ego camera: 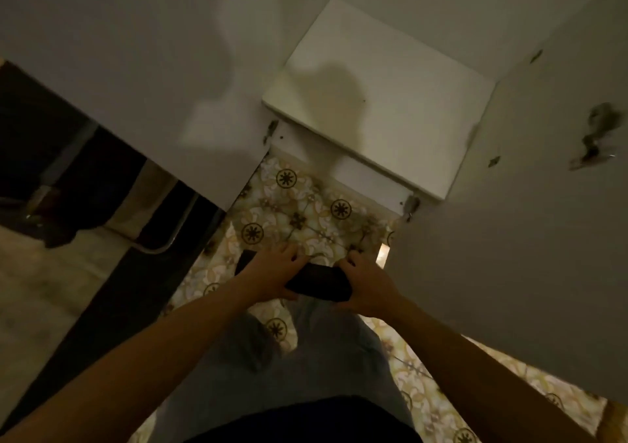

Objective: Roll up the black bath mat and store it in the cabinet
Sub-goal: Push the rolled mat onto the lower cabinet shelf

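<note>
The black bath mat (319, 283) is rolled into a short dark bundle and held low above the patterned floor, in front of my legs. My left hand (278, 272) grips its left part from above, with a bit of black sticking out past it. My right hand (363, 286) clasps the right end. Ahead stands the white cabinet with both doors swung open; its bare white shelf (384, 103) lies just beyond and above the mat.
The open left cabinet door (136, 69) and open right door (530, 204) flank my arms closely. Floral floor tiles (299, 215) show between them. A metal-framed rack with dark and pale fabric (112, 201) stands at the left.
</note>
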A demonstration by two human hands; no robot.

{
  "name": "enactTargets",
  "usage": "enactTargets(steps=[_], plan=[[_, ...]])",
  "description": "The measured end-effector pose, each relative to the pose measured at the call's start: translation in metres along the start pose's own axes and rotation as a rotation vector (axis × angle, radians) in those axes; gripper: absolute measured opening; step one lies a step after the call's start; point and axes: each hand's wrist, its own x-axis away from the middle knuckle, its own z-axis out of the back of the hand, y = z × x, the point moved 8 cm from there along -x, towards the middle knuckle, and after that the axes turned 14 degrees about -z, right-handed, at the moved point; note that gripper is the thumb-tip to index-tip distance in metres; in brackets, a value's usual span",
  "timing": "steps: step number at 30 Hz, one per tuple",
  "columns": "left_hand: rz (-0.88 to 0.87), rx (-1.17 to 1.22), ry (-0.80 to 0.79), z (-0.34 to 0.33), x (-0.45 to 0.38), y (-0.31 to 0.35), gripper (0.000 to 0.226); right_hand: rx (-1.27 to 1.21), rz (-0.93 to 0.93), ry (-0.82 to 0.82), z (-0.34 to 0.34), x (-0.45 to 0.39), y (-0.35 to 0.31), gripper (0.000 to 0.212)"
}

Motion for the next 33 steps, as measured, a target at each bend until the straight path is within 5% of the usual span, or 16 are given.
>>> enactTargets(steps=[7,17,25,33], plan=[[-0.066,-0.018,-0.028,-0.032,-0.078,-0.139,0.081,-0.042,-0.087,0.035,-0.019,-0.151,0.002,0.078],[-0.137,-0.143,-0.062,-0.172,-0.230,-0.341,0.080,-0.024,-0.122,0.078,-0.139,-0.408,0.042,0.078],[-0.295,-0.266,0.031,-0.237,-0.331,-0.409,0.073,0.075,-0.100,0.105,-0.210,-0.531,0.085,0.082],[-0.287,-0.319,0.080,-0.190,-0.388,-0.447,0.077,0.093,-0.056,0.286,-0.157,-0.576,0.114,0.073]])
